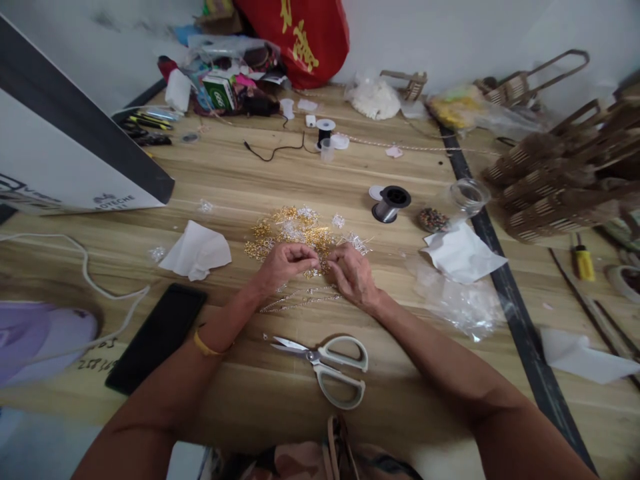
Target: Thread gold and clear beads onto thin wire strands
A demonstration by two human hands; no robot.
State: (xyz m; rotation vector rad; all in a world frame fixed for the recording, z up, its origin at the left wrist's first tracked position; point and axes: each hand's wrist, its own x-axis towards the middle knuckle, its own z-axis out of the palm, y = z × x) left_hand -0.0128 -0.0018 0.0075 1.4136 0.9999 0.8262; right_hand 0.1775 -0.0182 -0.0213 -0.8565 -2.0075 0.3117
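Observation:
My left hand (pixel 287 265) and my right hand (pixel 353 275) face each other over a spread of small gold and silver jewellery findings (pixel 280 230). Each has thumb and forefinger pinched together. Whatever sits in the fingertips is too small to make out. Just below the hands, thin silver chains (pixel 300 300) lie stretched on the wooden table (pixel 240 413). Silver pins (pixel 356 243) are heaped behind my right hand. Nearer my body, white-handled scissors (pixel 320 360) lie with the blades slightly apart, pointing left.
A black phone (pixel 157 337) and white paper (pixel 196 252) lie left. On the right are a wire spool (pixel 391 203), a clear jar of beads (pixel 450 207), crumpled plastic bags (pixel 465 300) and stacked brown baskets (pixel 550 173). A large box (pixel 75 133) stands far left.

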